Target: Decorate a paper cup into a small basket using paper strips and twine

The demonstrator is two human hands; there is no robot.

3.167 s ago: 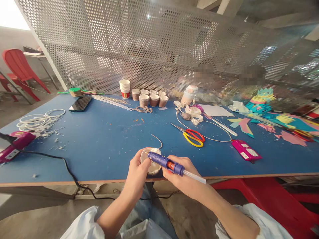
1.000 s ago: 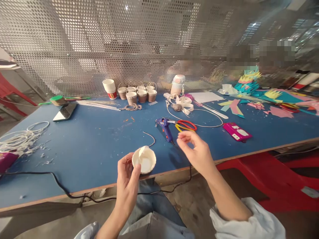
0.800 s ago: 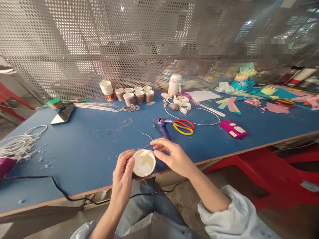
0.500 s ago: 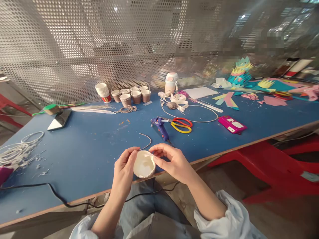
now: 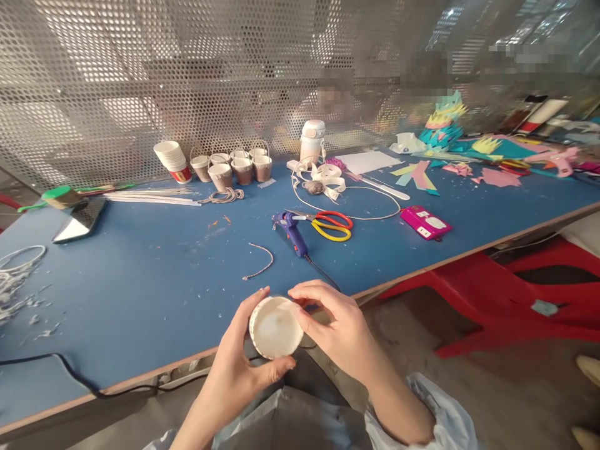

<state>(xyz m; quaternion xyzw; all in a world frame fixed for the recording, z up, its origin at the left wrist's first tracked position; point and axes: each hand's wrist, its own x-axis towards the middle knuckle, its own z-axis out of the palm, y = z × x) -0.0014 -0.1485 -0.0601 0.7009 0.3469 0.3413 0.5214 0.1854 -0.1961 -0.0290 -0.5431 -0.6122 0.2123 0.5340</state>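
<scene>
A small paper cup (image 5: pixel 275 331) with a cord-like rim faces me, its white inside showing. My left hand (image 5: pixel 246 350) wraps around its left side, with the thumb along the lower edge. At the upper right of the rim, my right hand (image 5: pixel 328 319) pinches the cup's edge between thumb and fingers. Just beyond the cup, a short twisted cord (image 5: pixel 269 265) lies curved on the blue table (image 5: pixel 154 269). A blue glue gun (image 5: pixel 291 234) rests behind it, touching or close to scissors (image 5: pixel 335 225) with red and yellow handles.
Several cord-wrapped cups with handles (image 5: pixel 220 177) stand at the back beside stacked paper cups (image 5: pixel 172 162). A bottle (image 5: pixel 312 142), white ribbon (image 5: pixel 330 181) and a pink power strip (image 5: pixel 425 223) are farther right. A black cable (image 5: pixel 70 372) runs along the front edge. Red stools (image 5: pixel 492 300) stand at right.
The cup has come nearer to me and tilted to face me. My left thumb has shifted from the cup's upper left to its lower edge. The view has shifted right.
</scene>
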